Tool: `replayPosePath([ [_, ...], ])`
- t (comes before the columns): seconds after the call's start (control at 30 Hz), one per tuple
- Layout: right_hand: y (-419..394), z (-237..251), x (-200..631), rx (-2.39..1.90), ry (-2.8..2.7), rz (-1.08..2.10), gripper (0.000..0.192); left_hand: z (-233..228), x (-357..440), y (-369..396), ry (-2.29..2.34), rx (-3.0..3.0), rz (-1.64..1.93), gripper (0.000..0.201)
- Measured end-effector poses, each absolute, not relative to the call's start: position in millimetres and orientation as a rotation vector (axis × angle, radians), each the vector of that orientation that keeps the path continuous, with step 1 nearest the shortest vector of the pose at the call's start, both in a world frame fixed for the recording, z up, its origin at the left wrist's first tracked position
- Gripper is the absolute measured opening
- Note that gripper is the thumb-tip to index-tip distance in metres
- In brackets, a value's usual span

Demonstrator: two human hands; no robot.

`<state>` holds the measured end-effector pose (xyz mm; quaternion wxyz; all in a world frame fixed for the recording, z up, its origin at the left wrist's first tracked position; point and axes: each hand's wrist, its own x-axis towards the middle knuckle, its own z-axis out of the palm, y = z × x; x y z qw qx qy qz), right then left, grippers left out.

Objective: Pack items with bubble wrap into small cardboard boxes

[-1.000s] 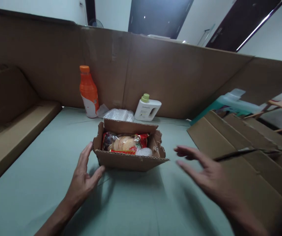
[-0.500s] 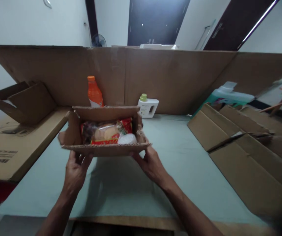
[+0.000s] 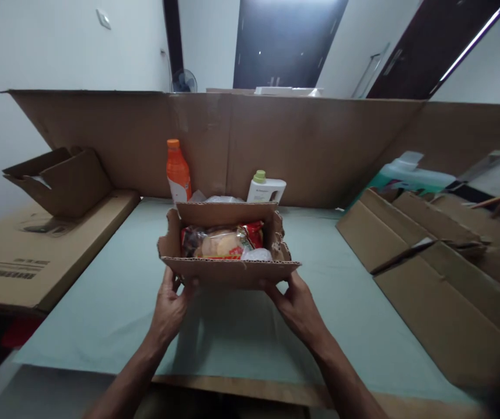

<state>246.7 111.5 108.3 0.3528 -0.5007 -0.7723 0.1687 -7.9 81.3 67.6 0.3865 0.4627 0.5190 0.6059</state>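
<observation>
Box (image 3: 228, 276) in front of jug (image 3: 259, 191), reaching left of it. Left hand (image 3: 172, 302) clamped on box's near left corner, right hand (image 3: 294, 302) on near right corner. Food packs (image 3: 220, 243) inside box. Bottle (image 3: 178, 173) left of jug; cartons (image 3: 437, 302) right of jug, nearer.

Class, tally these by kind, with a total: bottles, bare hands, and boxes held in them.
Bottles: 3 (orange bottle, white bottle, teal bottle)
Hands: 2 (left hand, right hand)
Held box: 1
Total: 6
</observation>
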Motion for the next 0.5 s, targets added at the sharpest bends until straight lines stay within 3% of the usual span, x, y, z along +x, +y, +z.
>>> replayPosePath([
  [0.13,109.8,96.8,299.4,-1.477,-1.679,0.54,0.042,55.3,36.2,116.3,1.351,1.47,1.313,0.047],
  [0.3,96.9,68.6,375.6,-1.691,-1.439,0.398,0.044,44.9,110.8,175.6,1.434,1.946,1.04,0.029],
  [0.5,113.9,36.7,431.4,-1.848,-1.281,0.152,0.051,53.3,202.9,249.1,1.278,1.967,0.948,0.042],
])
